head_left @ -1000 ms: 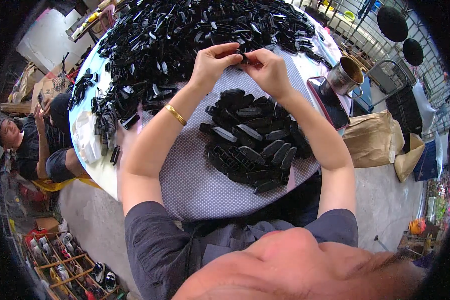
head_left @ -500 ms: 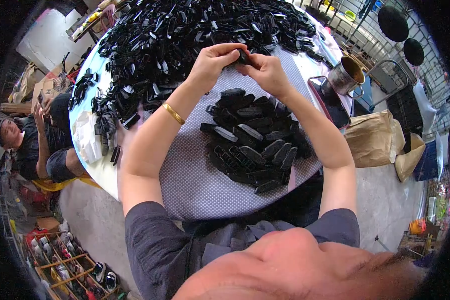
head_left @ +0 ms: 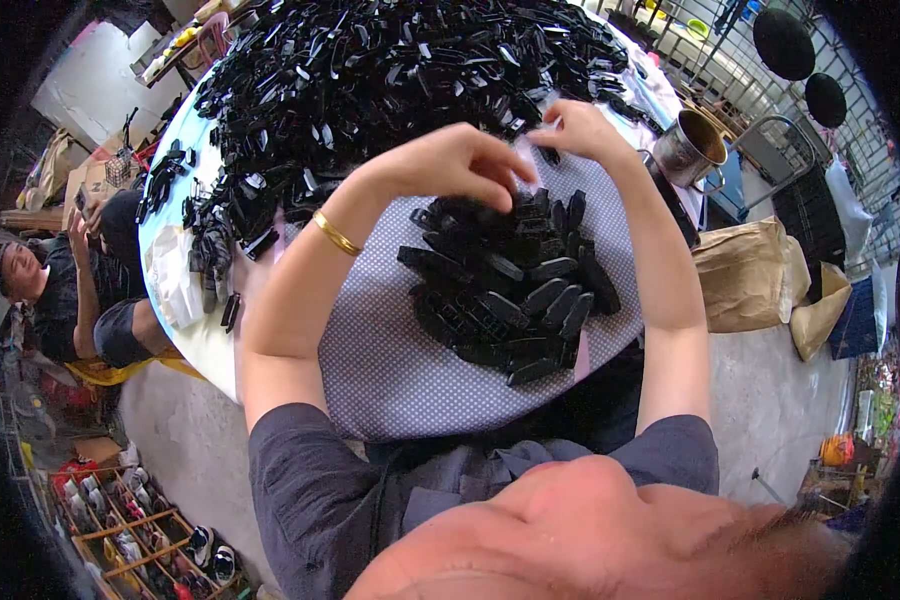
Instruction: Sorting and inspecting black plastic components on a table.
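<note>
Head view: we look down on a round table point(head_left: 370, 370) spread with a dotted grey cloth, with our two bare forearms reaching away from us.
Left hand: our left hand point(head_left: 460, 165) hangs knuckles-up over the far edge of the near pile, fingers curled down and together. We cannot tell whether it grips a piece. A thin gold bangle point(head_left: 336, 234) circles the wrist.
Right hand: our right hand point(head_left: 575, 130) lies further off and to the right, at the rim of the far heap, fingers bent. What it holds, if anything, is hidden from us.
Near pile: a low mound of black plastic clips point(head_left: 510, 285), slim, oblong and glossy, lies between our forearms. They are too overlapped for us to count.
Far heap: a far larger heap of black pieces point(head_left: 390, 70) covers the far half of the table, beyond counting.
Open room: bare cloth shows near us and to the left of the pile.
Edges: one metal mug point(head_left: 688, 150) stands at the right rim, one brown paper bag point(head_left: 745, 275) is on the floor beyond, and one seated person point(head_left: 65, 285) is far left.
</note>
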`<state>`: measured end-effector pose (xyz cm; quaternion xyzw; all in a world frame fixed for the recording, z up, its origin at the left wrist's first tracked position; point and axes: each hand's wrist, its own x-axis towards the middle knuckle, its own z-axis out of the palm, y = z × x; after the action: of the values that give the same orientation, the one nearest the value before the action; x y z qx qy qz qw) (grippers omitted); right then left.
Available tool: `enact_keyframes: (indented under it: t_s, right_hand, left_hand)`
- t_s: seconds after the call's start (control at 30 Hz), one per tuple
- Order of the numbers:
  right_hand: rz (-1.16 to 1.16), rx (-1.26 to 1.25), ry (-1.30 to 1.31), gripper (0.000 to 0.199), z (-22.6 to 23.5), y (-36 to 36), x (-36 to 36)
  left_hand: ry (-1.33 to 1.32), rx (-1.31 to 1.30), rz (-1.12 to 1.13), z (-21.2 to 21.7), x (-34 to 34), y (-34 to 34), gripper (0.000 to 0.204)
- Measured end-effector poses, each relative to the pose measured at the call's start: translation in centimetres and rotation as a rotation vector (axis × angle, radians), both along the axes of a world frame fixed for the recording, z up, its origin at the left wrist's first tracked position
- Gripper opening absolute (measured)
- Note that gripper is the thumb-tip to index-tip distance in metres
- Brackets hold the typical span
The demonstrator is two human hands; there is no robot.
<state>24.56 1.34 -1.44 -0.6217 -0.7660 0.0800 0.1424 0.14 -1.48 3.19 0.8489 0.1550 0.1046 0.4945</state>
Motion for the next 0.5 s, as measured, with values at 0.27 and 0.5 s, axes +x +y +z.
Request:
enact_keyframes:
  t_s: [0.27, 0.5]
  right_hand:
    - [0.138, -0.094, 0.741, 0.028, 0.2, -1.0, -4.1]
    - [0.094, 0.627, 0.604, 0.016, -1.0, 2.4, -6.7]
  left_hand:
    - [-0.308, -0.304, 0.666, -6.3, 1.4, 2.9, 0.038]
    - [-0.406, -0.565, 0.588, -6.9, 0.5, 4.0, 0.033]
